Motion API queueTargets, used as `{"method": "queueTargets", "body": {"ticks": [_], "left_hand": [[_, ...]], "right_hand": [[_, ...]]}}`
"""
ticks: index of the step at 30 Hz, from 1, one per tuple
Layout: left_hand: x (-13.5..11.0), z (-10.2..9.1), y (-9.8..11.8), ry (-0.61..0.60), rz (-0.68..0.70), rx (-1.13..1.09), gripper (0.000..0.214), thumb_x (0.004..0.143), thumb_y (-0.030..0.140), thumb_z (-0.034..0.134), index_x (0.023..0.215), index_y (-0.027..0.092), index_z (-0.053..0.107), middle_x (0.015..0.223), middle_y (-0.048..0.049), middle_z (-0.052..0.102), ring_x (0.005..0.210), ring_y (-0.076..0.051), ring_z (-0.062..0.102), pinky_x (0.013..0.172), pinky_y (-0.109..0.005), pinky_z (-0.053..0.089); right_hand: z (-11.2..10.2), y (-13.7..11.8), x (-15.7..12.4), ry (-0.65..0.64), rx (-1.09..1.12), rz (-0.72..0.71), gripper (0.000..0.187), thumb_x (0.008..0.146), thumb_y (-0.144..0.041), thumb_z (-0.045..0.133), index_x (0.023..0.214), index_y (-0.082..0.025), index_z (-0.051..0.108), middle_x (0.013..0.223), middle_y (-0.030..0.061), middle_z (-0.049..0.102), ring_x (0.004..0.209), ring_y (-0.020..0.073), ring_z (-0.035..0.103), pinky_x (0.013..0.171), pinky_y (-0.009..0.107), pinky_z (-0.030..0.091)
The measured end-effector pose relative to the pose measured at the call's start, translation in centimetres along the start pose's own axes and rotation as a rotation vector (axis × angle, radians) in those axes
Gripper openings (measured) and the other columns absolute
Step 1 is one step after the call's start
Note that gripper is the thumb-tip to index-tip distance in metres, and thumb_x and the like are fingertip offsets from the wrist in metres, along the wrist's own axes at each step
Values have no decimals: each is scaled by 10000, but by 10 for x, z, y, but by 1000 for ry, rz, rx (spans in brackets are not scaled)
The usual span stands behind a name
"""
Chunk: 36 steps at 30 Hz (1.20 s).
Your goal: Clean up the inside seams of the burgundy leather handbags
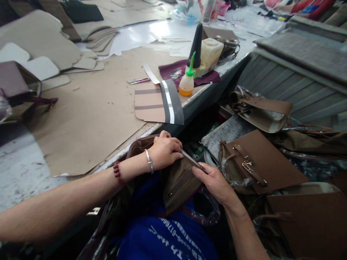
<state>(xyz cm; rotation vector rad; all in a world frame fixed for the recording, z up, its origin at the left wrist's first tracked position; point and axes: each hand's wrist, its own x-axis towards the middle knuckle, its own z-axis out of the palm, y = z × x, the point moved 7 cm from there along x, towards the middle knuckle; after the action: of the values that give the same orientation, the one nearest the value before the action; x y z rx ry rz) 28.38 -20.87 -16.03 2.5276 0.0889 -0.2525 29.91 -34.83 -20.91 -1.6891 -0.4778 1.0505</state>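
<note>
A brown handbag [179, 184] lies open on my lap, its zip pocket lining facing up. My left hand [165, 150] is curled over the bag's top edge with its fingers closed on the rim. A silver bangle and a red bead bracelet sit on that wrist. My right hand [214, 180] grips the bag's right edge, thumb pressed on the thin rim strip [193, 160]. Both hands meet along this edge just below the table's front.
The worktable [89, 115] is covered with brown paper and card patterns. A striped card piece [158, 103], a small glue bottle [187, 81], a black cone [196, 45] and a plastic jug [210, 54] stand near its edge. Finished brown bags [257, 159] pile up on my right.
</note>
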Motion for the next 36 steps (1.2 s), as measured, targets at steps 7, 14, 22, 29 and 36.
{"method": "queueTargets", "body": {"ticks": [7,14,22,29,36], "left_hand": [[-3,-4,-7,15,48,60,128,737,297,533,733,226,640,1080,62,572,924,-242,342,716,-362,287],[-7,-11,-10,48,86,-11,128,740,259,542,689,190,637,1007,49,607,848,-185,391,761,-316,317],[0,-9,-12,36,22,-13,124,743,267,545,720,202,648,920,40,622,847,-179,398,777,-301,318],[2,-6,-17,38,-78,0,141,749,292,533,726,207,643,906,36,615,881,-188,410,797,-302,324],[6,-2,-18,42,-136,-8,162,762,284,505,702,199,629,932,24,597,833,-164,472,784,-275,356]], "right_hand": [[-1,6,-2,14,34,-5,255,790,-384,476,806,-140,548,716,-12,529,688,123,487,629,226,386],[-1,10,-4,26,54,-1,253,794,-387,473,754,-144,530,689,-14,487,686,126,468,633,228,379],[-3,15,0,53,73,2,246,782,-390,485,759,-152,540,669,-15,511,672,134,485,661,247,398],[-2,14,1,46,63,-26,292,800,-374,464,971,-154,551,821,27,586,777,166,533,730,285,421],[-6,-14,-1,167,-308,-177,314,822,-328,415,1080,-178,515,1024,54,569,971,175,496,830,259,371]]}}
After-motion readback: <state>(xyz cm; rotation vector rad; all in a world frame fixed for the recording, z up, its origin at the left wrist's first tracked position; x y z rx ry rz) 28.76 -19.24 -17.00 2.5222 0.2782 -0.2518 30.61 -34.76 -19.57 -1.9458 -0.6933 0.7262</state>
